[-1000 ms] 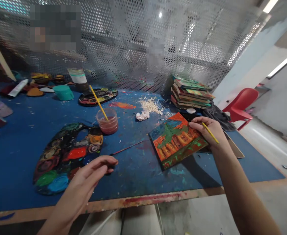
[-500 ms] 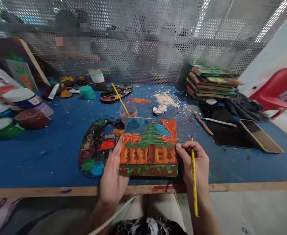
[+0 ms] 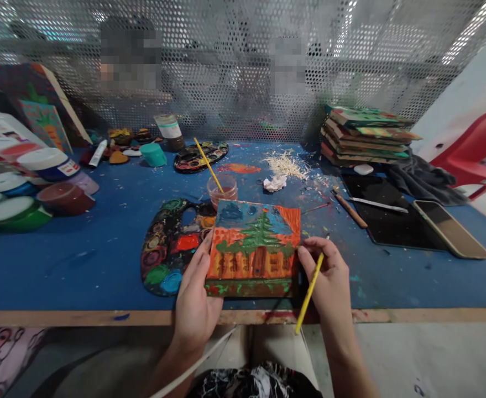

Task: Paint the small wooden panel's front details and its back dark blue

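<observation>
A small painted board (image 3: 254, 251) shows a green tree, an orange building and a blue sky; it is tilted up toward me over the table's front edge. My left hand (image 3: 197, 296) grips its left side, thumb along the edge. On the other side, my right hand (image 3: 328, 271) pinches the board's right edge between thumb and finger. That same hand also holds a yellow paintbrush (image 3: 309, 296), whose handle slants down toward me. Behind the board's left side lies a paint palette (image 3: 151, 257) with red, green and blue paint. A water cup (image 3: 226, 185) holding another yellow brush (image 3: 207, 163) stands behind.
Paint tubs (image 3: 19, 213) crowd the left. Wood shavings (image 3: 286, 164) and crumpled paper (image 3: 275, 183) lie mid-table. On the right are stacked boards (image 3: 362, 138), a wooden-handled tool (image 3: 350, 210), a black tablet (image 3: 386, 226) and a phone (image 3: 450, 229). A perforated metal screen (image 3: 234, 72) rises behind.
The yellow paintbrush in my right hand has swung, its lower end moving left toward the board. Both hands still hold the board, and the whole view has shifted slightly.
</observation>
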Demonstrator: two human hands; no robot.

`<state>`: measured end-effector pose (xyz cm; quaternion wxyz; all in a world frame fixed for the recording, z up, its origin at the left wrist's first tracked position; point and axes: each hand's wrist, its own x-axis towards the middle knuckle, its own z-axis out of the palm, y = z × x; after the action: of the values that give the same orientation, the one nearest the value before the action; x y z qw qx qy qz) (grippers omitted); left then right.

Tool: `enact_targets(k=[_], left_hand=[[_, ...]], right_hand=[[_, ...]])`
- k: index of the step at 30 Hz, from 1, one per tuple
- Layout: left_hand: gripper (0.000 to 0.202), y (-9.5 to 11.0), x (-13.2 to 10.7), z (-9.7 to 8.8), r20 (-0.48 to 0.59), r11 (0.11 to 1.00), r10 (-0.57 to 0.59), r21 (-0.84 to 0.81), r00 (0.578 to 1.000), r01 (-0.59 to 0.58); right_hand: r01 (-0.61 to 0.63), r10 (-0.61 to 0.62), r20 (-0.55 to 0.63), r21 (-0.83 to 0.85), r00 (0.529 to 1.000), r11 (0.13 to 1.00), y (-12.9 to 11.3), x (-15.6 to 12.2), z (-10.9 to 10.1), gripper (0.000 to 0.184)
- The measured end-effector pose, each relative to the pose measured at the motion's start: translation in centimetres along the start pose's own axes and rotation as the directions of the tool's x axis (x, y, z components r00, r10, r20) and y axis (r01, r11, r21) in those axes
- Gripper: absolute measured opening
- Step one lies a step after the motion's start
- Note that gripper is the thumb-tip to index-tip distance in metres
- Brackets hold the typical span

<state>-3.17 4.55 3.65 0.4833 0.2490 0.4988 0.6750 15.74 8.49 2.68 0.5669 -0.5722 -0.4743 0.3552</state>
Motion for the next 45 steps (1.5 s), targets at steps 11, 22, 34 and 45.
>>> enact_targets(k=[11, 22, 34, 45], left_hand=[[0.043, -0.2, 0.3, -0.1, -0.02, 0.996, 0.053, 0.071, 0.998, -0.052], [0.032, 0.6, 0.0, -0.6, 0.047, 0.865, 0.299, 0.41, 0.953, -0.291], [0.044, -0.2, -0.1, -1.7, 0.29, 0.529, 0.535, 0.618, 0.793, -0.582], [0.053, -0.4, 0.1, -2.3, 0.466, 0.206, 0.601, 0.694, 0.649, -0.69]], right_hand=[[0.326, -0.349, -0.16, -0.152, 0.923, 0.933, 0.0, -0.8, -0.6, 0.035], [0.71, -0.709, 0.252, 0.106, 0.658, 0.697, -1.0, -2.7, 0.9, 0.013], [0.829, -0.777, 0.341, -0.014, 0.53, 0.559, -1.4, -2.7, 0.9, 0.013], [0.843, -0.808, 0.292, 0.006, 0.512, 0.537, -1.5, -2.9, 1.2, 0.015]])
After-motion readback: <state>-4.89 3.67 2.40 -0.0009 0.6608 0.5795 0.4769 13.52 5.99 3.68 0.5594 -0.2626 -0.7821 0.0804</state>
